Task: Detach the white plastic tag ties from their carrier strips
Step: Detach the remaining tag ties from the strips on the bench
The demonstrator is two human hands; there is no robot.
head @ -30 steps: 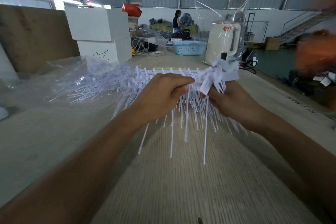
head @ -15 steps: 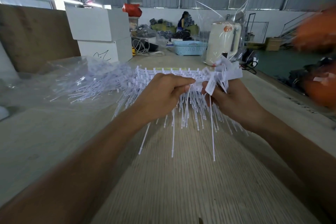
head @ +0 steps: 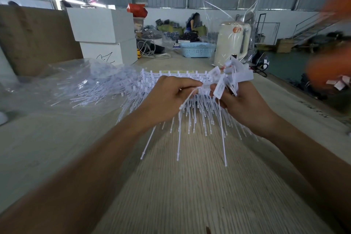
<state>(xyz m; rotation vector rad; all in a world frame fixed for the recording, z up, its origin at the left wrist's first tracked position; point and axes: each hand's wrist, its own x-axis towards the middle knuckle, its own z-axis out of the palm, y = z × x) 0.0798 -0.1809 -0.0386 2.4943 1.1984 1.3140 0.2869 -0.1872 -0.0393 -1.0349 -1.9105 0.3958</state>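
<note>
A stack of white carrier strips [head: 171, 74] with many tag ties hanging from them is held above the wooden table [head: 190, 186]. My left hand [head: 167, 99] grips the strips at the middle and pinches one tie [head: 187, 99] that bends down and left. My right hand [head: 245, 102] holds a bunch of detached white ties [head: 235, 76], their flat tag ends fanned above the fingers and their thin tails hanging below. The two hands almost touch.
A heap of loose ties on clear plastic [head: 89, 85] lies at the left. White boxes [head: 104, 34], a blue basket [head: 197, 49] and a bagged cream kettle [head: 231, 43] stand behind. A person [head: 191, 23] sits far back. Blurred orange shapes [head: 330, 66] fill the right edge.
The right hand's bunch has lifted slightly and spread. One tie at my left fingers now bends away from the strip. The person at the back has shifted.
</note>
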